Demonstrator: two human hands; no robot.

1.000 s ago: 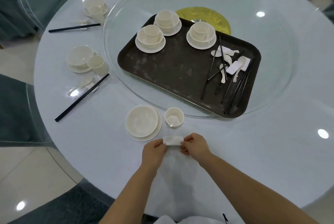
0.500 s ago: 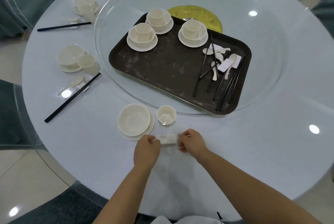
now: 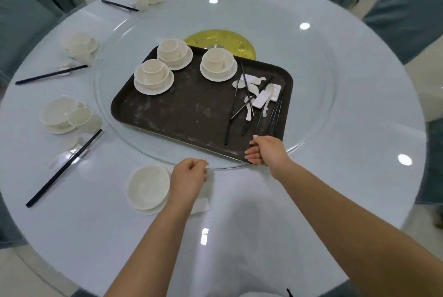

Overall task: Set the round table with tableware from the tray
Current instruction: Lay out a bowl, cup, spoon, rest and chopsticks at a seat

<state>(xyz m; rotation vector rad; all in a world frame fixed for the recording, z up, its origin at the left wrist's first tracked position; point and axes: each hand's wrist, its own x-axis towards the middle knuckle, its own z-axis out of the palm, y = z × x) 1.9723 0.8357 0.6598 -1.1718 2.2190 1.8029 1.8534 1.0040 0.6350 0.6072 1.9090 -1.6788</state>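
A dark brown tray (image 3: 191, 114) sits on the glass turntable. It carries three stacked bowl-and-cup sets (image 3: 153, 77) and, at its right, black chopsticks (image 3: 275, 114), white spoons (image 3: 249, 109) and white rests (image 3: 261, 100). My right hand (image 3: 266, 150) hovers over the tray's near right corner by the chopstick ends, fingers loosely curled and holding nothing. My left hand (image 3: 189, 176) hangs loosely curled beside the near bowl on its plate (image 3: 147, 188), also holding nothing. A small white rest (image 3: 202, 205) lies on the table just behind that hand. The hand hides the spot where the near cup stood.
Set places lie along the left rim: bowl and cup (image 3: 64, 114) with chopsticks (image 3: 64, 167), another set (image 3: 80, 46), and more at the far edge. A gold disc (image 3: 220, 41) marks the turntable's centre. Covered chairs (image 3: 407, 16) ring the table.
Both hands let go of the white rest, which now lies on the table. My right hand moved forward to the tray's near right corner. The left hand rose beside the bowl.
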